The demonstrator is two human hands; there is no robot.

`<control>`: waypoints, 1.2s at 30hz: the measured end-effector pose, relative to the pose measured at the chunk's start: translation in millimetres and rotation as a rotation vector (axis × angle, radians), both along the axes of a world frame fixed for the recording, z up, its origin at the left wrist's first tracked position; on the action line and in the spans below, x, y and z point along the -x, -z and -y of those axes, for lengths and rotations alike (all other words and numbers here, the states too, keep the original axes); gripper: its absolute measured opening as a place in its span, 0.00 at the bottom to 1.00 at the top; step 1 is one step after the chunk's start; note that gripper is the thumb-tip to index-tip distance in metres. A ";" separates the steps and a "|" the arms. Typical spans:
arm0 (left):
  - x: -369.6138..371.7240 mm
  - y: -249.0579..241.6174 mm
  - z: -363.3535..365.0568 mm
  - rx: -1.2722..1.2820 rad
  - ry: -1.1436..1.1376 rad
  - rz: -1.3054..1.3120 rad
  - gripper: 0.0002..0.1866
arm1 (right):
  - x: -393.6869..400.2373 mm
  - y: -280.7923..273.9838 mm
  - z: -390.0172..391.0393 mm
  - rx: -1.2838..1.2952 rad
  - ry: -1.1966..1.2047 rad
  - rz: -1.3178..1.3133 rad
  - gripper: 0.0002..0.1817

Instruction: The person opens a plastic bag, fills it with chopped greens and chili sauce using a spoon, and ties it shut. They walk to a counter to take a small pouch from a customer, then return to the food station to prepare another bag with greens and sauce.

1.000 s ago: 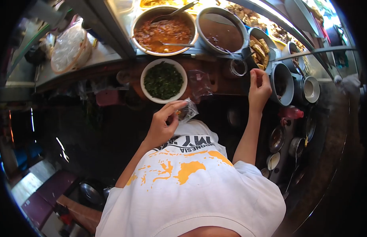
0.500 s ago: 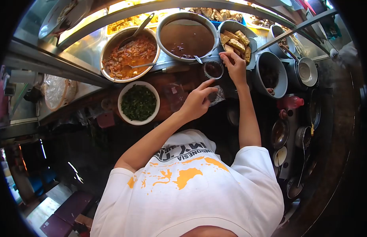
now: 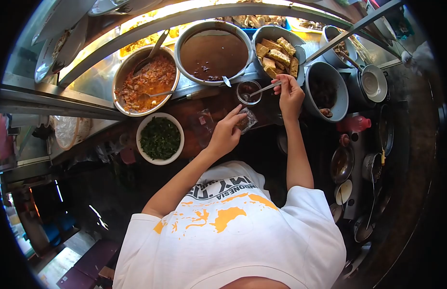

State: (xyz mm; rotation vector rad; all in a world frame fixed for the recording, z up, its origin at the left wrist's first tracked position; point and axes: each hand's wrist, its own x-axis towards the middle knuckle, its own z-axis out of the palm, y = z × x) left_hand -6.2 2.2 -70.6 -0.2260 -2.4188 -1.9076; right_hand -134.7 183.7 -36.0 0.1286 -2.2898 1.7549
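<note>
My right hand [image 3: 292, 98] pinches the handle of a metal spoon [image 3: 266, 88]. The spoon's other end sits in a small clear jar [image 3: 253, 100] with dark contents. Just below the jar is my left hand [image 3: 226, 132], its fingers apart and index fingertip by the jar's lower edge. Beside those fingers lies a small clear plastic bag [image 3: 248, 120] with something brown inside; whether they touch it I cannot tell. Behind the jar stands a large pot of brown liquid [image 3: 214, 50]. A grey bowl [image 3: 300, 54] of fried pieces [image 3: 279, 57] is just beyond my right hand.
At left are a pot of red chili mixture [image 3: 151, 79] with a ladle [image 3: 156, 48], and a white bowl [image 3: 181, 147] of chopped greens [image 3: 160, 138]. A grey pot [image 3: 344, 103] stands right of my right hand. Metal rails [image 3: 185, 12] cross above the food.
My right hand has come down from beside the fried pieces and now shows a spoon in the jar. My left hand has shifted slightly left in the picture; the view has moved a little.
</note>
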 end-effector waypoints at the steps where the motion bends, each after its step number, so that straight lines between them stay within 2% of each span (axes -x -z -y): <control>1: -1.0 -1.0 1.3 -0.004 -0.031 -0.032 0.24 | 0.7 1.0 -3.2 0.047 0.017 0.002 0.14; 12: 1.8 -3.0 11.3 -0.057 -0.164 0.034 0.24 | 1.3 -2.8 -27.0 0.197 0.136 -0.037 0.14; 19: 5.9 -5.4 7.1 -0.110 -0.241 0.082 0.24 | -42.7 -52.4 -3.0 0.204 0.058 -0.037 0.12; 22: 3.9 -6.6 -4.1 -0.046 -0.302 -0.074 0.24 | -66.5 -54.6 19.0 0.024 -0.075 -0.088 0.11; 28: -2.0 9.2 -9.4 0.186 -0.228 -0.255 0.24 | -69.0 -59.6 28.8 0.100 -0.062 -0.059 0.11; 31: 0.3 9.7 -4.3 0.100 -0.268 -0.205 0.24 | -65.5 -74.8 19.6 0.131 -0.011 -0.124 0.09; 34: -4.1 -4.2 2.5 -0.014 -0.275 -0.126 0.24 | -57.5 -81.5 14.2 0.009 0.029 -0.247 0.09; 36: -8.6 -13.4 5.2 -0.085 -0.267 -0.099 0.24 | -49.2 -63.8 13.2 -0.087 -0.004 -0.226 0.09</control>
